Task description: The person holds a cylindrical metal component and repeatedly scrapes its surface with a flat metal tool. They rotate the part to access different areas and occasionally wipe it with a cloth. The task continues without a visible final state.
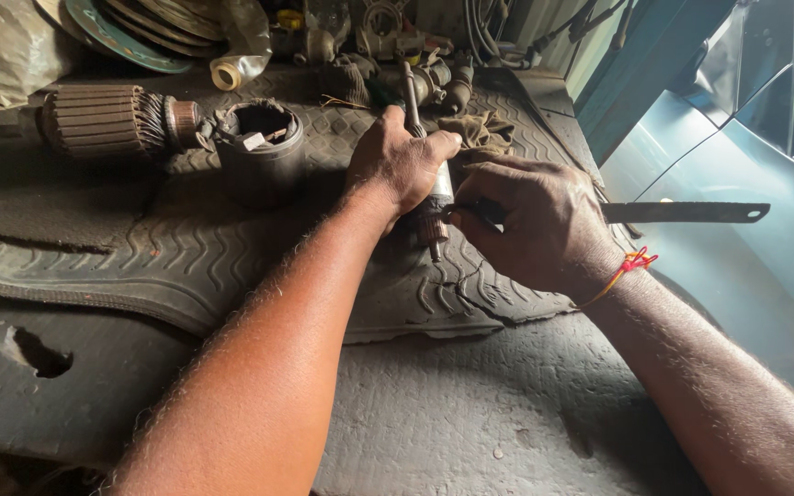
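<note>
Head view looks down on two bare forearms reaching over a dark, grimy tabletop (470, 432) covered with a ribbed rubber mat (186, 266). The left hand (399, 165) is wrapped around a small motor armature (437, 204) — its grip is pressed together on the metal body, with the thin shaft (410, 96) poking up past the knuckles and the coppery commutator end showing just below the palm. The armature sits upright-to-tilted near the middle of the mat, between both hands. The right hand (535, 220) closes its grip on a flat, dark metal blade (682, 212), pinching it near one end; the blade runs out to the right, level, past the mat's edge, and its near end meets the armature just beside the left hand's thumb. A red and orange thread (631, 266) is tied around the right wrist. To the left, well apart from the hands, lies a larger armature (107, 119) on its side with copper windings, and just beside it stands a dark cylindrical housing (261, 152), open at the top. Behind the hands is a clutter of metal parts and a crumpled rag (480, 133) — details there are too dim to tell.
</note>
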